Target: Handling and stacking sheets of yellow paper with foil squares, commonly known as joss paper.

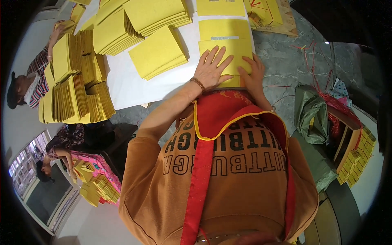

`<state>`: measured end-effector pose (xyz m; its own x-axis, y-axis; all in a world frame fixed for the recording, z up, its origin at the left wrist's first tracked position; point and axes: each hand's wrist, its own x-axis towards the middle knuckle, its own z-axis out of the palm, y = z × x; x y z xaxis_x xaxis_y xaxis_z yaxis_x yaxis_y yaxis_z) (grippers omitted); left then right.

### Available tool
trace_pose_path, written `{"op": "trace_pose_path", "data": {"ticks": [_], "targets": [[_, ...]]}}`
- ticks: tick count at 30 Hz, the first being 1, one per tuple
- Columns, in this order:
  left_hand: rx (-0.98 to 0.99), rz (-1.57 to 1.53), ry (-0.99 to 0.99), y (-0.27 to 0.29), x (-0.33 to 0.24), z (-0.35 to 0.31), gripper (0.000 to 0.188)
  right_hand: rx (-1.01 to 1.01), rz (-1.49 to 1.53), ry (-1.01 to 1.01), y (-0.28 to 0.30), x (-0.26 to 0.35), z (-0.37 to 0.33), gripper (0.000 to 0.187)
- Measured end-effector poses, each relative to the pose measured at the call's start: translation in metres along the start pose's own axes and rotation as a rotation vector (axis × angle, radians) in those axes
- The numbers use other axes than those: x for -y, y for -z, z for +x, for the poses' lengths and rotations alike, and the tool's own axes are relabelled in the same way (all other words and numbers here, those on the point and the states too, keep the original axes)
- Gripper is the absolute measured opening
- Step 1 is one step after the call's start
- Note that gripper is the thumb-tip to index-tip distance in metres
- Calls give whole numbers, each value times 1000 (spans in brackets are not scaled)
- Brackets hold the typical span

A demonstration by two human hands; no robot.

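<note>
My left hand (211,67) lies flat, fingers spread, on a yellow paper sheet (228,47) with a silver strip along its top edge. My right hand (253,73) rests on the right lower part of the same sheet, fingers bent against the paper. The sheet tops a small pile at the near edge of a white table (130,85). A bead bracelet (198,84) circles my left wrist. Another yellow sheet with a silver strip (223,28) lies just beyond.
Stacks of yellow paper (157,53) cover the table's middle and left (77,94). Two other people work at the left (30,83) and lower left (61,151). A green sack (310,114) and a wooden crate with yellow bundles (353,157) stand at the right on a marble floor.
</note>
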<state>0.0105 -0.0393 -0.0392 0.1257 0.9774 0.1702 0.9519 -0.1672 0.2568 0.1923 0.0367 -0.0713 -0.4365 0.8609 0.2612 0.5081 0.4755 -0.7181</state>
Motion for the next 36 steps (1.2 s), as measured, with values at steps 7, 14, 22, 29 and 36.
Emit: {"op": "trace_pose_path", "data": {"ticks": [7, 14, 22, 29, 36], "targets": [[-24, 148, -98, 5, 1, 5, 65, 25, 466, -176, 4, -22, -9, 22], [48, 342, -239, 19, -4, 11, 58, 18, 694, -325, 5, -12, -8, 31], [-387, 215, -50, 105, 37, -26, 51, -38, 630, -423, 20, 10, -3, 43], [-213, 389, 236, 89, 113, -83, 53, -17, 698, -446, 7, -8, -5, 39], [-156, 241, 324, 56, 113, -97, 52, 76, 644, -491, 13, -5, -2, 40]]}}
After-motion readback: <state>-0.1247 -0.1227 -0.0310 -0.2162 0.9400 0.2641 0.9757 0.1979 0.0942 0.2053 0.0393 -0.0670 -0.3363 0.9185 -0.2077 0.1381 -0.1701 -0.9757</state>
